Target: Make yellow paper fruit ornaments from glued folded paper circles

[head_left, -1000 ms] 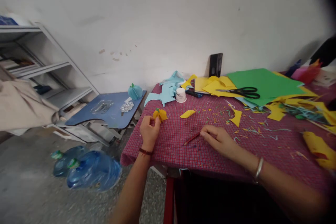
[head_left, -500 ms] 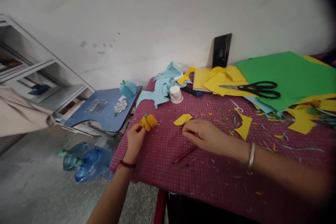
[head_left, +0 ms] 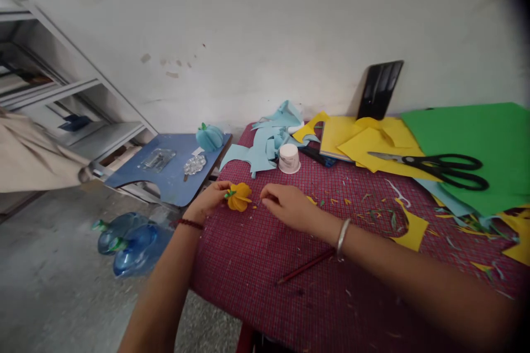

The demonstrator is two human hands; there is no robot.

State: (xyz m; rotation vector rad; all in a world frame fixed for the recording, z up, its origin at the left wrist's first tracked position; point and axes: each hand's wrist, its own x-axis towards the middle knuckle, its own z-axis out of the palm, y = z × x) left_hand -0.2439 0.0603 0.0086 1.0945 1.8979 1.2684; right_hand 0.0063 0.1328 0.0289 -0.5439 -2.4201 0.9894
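Observation:
My left hand point(head_left: 208, 202) pinches a small yellow-orange paper pumpkin point(head_left: 238, 198) with a green stem, above the table's left edge. Just right of it, my right hand point(head_left: 285, 204) has its fingertips pressed together, a small gap away from the pumpkin. Whatever those fingers may hold is too small to make out. Behind my right wrist, a bit of yellow paper point(head_left: 311, 200) shows, mostly hidden. A red pencil point(head_left: 304, 267) lies under my right forearm. Beyond the hands stands an upturned white paper cup point(head_left: 289, 159) beside light-blue paper scraps point(head_left: 263, 149).
Black-handled scissors point(head_left: 443, 165) rest on yellow sheets and a green sheet point(head_left: 492, 143). A phone point(head_left: 380, 90) leans on the wall. Left, a blue board point(head_left: 174, 185) carries a light-blue paper pumpkin point(head_left: 210, 138). Large water bottles point(head_left: 138, 251) lie on the floor.
My right hand has moved left, from the yellow paper pieces to beside the pumpkin. The pumpkin has turned in my left hand, its stem now pointing left. The view has shifted slightly.

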